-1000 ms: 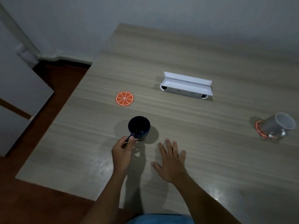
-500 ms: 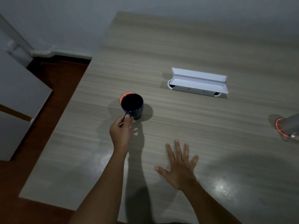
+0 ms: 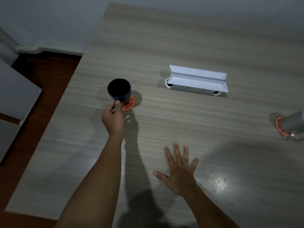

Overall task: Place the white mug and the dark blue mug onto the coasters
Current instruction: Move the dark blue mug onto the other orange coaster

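My left hand grips the handle of the dark blue mug, which is upright over the left part of an orange-slice coaster; whether the mug's base touches the coaster I cannot tell. My right hand lies flat on the table with fingers spread, holding nothing. At the right edge of the view the white mug stands on a second orange coaster, partly cut off by the frame.
A white open box lies on the wooden table behind and right of the blue mug. The table's left edge drops to a red-brown floor. A grey cabinet stands at far left.
My left hand has carried the dark blue mug forward from the near table over the orange coaster. My right hand stayed flat on the table.
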`<state>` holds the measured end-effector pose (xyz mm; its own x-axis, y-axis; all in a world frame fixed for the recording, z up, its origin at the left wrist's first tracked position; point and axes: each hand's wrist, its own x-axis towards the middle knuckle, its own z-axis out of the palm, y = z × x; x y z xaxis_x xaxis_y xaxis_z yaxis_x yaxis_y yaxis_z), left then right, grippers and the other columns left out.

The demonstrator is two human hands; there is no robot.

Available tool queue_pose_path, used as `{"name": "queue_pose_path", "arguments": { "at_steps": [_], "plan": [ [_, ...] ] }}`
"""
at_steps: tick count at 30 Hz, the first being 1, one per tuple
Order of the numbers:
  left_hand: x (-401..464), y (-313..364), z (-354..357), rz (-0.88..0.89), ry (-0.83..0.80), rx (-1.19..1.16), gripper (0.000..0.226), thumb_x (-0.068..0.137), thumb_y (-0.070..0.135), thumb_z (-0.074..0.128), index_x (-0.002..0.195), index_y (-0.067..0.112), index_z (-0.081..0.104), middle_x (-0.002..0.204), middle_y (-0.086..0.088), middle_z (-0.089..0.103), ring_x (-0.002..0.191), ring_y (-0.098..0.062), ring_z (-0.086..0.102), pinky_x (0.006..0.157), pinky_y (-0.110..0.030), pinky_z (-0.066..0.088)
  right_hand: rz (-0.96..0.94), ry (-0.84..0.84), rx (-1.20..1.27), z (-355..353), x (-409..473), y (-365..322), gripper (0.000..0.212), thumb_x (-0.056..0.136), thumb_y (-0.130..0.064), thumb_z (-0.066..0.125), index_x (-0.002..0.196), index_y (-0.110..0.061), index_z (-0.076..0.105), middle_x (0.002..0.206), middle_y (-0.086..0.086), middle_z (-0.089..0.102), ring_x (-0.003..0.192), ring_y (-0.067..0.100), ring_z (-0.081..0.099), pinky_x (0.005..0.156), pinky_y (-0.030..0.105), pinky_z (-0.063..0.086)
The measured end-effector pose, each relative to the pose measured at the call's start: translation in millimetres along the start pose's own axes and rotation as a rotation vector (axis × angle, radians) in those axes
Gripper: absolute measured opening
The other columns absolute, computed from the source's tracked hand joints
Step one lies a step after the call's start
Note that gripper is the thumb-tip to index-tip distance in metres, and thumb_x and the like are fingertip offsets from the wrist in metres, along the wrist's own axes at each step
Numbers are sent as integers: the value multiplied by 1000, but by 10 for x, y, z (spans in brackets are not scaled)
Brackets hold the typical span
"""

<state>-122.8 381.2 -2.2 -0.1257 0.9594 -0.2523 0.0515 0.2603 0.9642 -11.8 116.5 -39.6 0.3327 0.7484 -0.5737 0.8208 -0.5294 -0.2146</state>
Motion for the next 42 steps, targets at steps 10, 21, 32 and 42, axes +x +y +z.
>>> {"name": "queue_pose_path", "arguments": {
  "at_steps": [10,21,32,42],
  "plan": [
    [51,-81,63,-32,-7,-1,28,98,30,62,109,8,75,102,-6,79,99,-17,75,77,-35,63,2,-9,7,-4,12,-1,102,80,-92,25,151,-46,-30,160,-3,-47,144,36,-46,112,74,-21],
    [40,-143,47,-32,-33,-12,30,99,32,61,114,8,72,114,-10,75,100,-19,75,71,-34,63,2,11,26,15,7,7,102,80,-92,27,152,-47,-28,161,-4,-45,144,34,-47,111,72,-23],
    [21,-76,37,-1,-32,51,18,95,36,64,82,34,76,79,13,76,82,-10,73,84,-50,62,4,0,12,14,11,3,102,80,-92,25,153,-45,-28,160,-3,-46,143,36,-47,113,73,-21],
    [-60,-62,51,53,-16,67,27,94,37,67,111,20,79,85,9,77,93,-20,76,87,-55,60,7,-13,6,13,16,7,102,80,-92,25,152,-45,-30,159,-3,-47,143,35,-48,112,72,-21]
  ]
}}
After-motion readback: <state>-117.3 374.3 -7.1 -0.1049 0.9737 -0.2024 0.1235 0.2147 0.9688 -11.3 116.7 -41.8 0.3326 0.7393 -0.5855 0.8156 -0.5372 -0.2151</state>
